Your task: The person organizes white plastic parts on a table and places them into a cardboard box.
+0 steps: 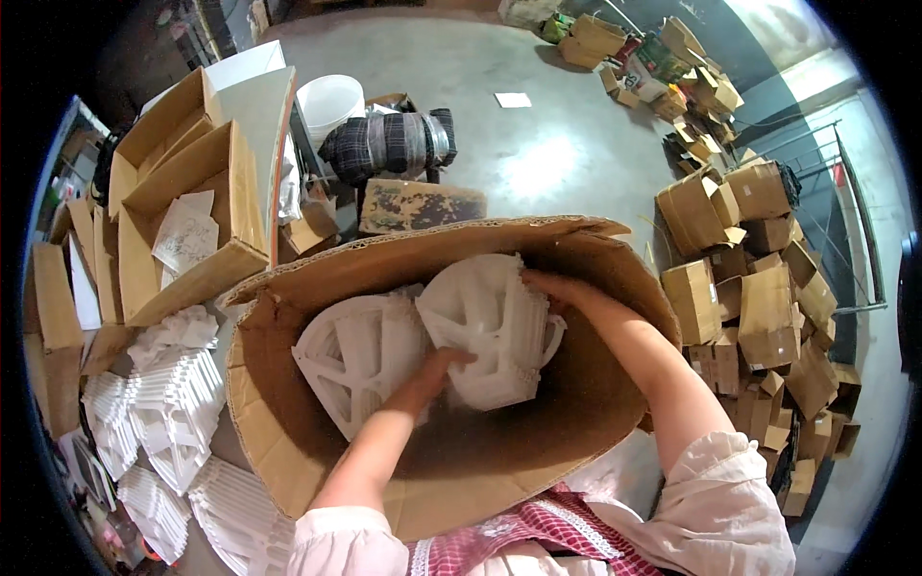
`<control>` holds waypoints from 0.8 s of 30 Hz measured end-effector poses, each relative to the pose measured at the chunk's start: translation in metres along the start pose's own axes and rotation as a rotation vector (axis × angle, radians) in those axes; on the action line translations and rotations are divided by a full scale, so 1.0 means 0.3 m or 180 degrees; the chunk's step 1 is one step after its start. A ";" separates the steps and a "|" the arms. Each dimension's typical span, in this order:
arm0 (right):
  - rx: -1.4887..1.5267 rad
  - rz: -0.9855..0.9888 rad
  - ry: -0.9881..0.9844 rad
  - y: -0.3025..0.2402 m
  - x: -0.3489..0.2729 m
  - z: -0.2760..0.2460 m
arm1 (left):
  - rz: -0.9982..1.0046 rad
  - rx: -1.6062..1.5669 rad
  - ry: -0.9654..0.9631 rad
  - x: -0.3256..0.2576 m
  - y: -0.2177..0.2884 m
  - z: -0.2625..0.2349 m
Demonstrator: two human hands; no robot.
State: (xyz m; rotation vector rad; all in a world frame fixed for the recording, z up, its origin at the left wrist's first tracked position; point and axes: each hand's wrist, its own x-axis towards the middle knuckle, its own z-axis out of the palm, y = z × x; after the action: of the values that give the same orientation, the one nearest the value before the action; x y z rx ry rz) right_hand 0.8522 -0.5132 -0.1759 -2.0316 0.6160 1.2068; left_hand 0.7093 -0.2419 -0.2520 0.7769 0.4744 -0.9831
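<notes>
Both my hands reach down into a large open cardboard box (538,456). Inside it, two stacks of white, fan-shaped plastic parts with ribs and openings stand side by side. My left hand (442,370) grips the lower left side of the right-hand stack (485,326), thumb on its front face. At the stack's upper right edge is my right hand (552,286), closed on it, with its fingertips partly hidden. The left-hand stack (360,355) leans against the box's left wall, partly behind my left hand and forearm. A thin white loop shows at the right stack's edge.
More stacked white parts (173,422) lie on the floor at left, below open cartons (192,221). Beyond the box are a worn carton (423,206), a dark wrapped bundle (389,144) and a white bucket (329,104). Cardboard boxes (768,307) are heaped along the right.
</notes>
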 end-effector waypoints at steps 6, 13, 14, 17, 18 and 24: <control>-0.3625 -0.0311 0.0048 -0.046 0.151 -0.038 | -0.0480 0.1159 -0.0097 -0.043 0.077 0.035; -0.6285 -0.0903 0.0756 -0.329 -0.266 0.318 | -0.1145 0.2308 0.0060 -0.248 0.273 0.094; -0.6163 -0.0935 0.0667 -0.378 -0.291 0.344 | -0.1288 0.2803 0.0180 -0.278 0.301 0.112; -0.5418 -0.1472 0.0512 -0.444 -0.320 0.398 | -0.1420 0.4310 0.0290 -0.394 0.410 0.191; -0.5130 -0.1764 0.0429 -0.468 -0.343 0.432 | -0.1052 0.4913 0.0590 -0.447 0.413 0.189; -0.4348 -0.3697 -0.0259 -0.528 -0.790 0.481 | 0.0595 0.3339 0.0974 -1.018 0.511 0.231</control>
State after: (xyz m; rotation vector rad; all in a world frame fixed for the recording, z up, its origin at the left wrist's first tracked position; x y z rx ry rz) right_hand 0.7716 -0.2884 0.0364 -2.5096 -1.6922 0.8994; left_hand 0.6951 -0.0752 0.0537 1.8953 0.1016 -0.9087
